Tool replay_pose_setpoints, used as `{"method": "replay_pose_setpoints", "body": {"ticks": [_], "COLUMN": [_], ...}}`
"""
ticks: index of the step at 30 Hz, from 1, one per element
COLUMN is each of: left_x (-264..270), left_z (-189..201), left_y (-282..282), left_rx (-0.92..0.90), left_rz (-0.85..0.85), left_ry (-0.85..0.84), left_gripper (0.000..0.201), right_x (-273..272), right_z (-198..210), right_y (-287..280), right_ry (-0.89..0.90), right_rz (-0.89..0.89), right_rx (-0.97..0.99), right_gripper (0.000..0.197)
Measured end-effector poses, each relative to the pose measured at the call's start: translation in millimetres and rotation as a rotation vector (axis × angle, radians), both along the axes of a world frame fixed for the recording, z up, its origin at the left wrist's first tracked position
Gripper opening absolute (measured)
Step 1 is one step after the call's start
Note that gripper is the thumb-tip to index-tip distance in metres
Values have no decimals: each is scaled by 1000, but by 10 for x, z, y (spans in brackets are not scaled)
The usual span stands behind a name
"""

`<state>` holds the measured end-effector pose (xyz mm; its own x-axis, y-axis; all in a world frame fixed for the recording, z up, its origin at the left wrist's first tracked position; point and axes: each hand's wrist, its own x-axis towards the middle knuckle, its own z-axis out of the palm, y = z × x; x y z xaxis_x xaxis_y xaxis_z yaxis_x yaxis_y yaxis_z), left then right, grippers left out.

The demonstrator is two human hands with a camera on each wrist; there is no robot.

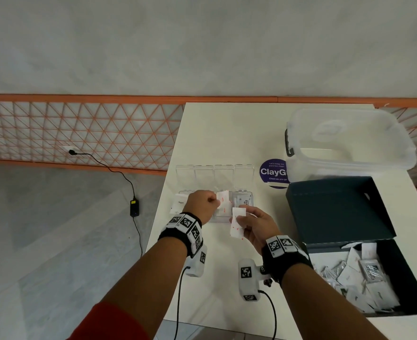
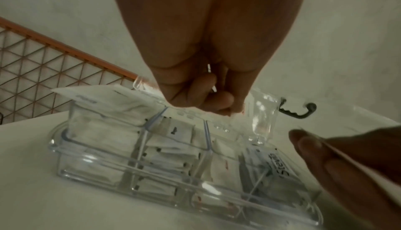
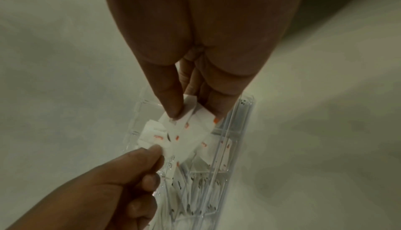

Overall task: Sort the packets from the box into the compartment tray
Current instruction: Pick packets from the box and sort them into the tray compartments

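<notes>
Both hands were over the clear compartment tray [image 1: 248,193] near the left edge of the white table [image 1: 227,133]. Left hand [image 1: 202,204] had its fingers curled, pinching a white packet with red print [image 1: 222,196] above the tray's third compartment from the left; in the right wrist view the thumb and forefinger nipped one edge of that packet [image 3: 152,136]. Right hand [image 1: 255,225] gripped a small stack of red-print packets [image 1: 237,223] between thumb and fingers, held just in front of the tray, close to the left hand's packet; whether the two touched couldn't be told. Tray lids [image 1: 214,174] stood open at the back. Leftmost compartment held a white "Sugar" packet [image 1: 179,204] sticking up over the rim; rightmost held a packet with dark lettering [image 1: 244,201]; the left wrist view showed more white packets [image 2: 169,149] in the second compartment. Dark box [image 1: 374,273] sat open at the right front of the table, lid flap up, with a loose pile of mixed packets [image 1: 359,276] inside. Behind it stood a clear plastic tub [image 1: 349,143] and a round purple sticker [image 1: 272,171] lay on the table between tub and tray
</notes>
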<state>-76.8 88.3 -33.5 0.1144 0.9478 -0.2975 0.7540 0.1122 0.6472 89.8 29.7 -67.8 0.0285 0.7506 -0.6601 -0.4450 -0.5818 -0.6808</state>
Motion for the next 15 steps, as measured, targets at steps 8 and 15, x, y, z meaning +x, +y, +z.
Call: {"method": "replay_pose_setpoints", "body": {"ticks": [8,15], "left_x": [169,196], "left_z": [-151,-213], "left_y": [82,77], "left_rx": [-126,-32], "left_rz": [-32,-34], "left_ry": [189,234], "left_gripper": [44,33], "right_x": [73,131], "right_z": [-13,-14], "right_y": [70,158], "right_ry": [-27,-16], "right_rz": [-22,-36], "right_rx": [-30,-49], "right_gripper": [31,33]}}
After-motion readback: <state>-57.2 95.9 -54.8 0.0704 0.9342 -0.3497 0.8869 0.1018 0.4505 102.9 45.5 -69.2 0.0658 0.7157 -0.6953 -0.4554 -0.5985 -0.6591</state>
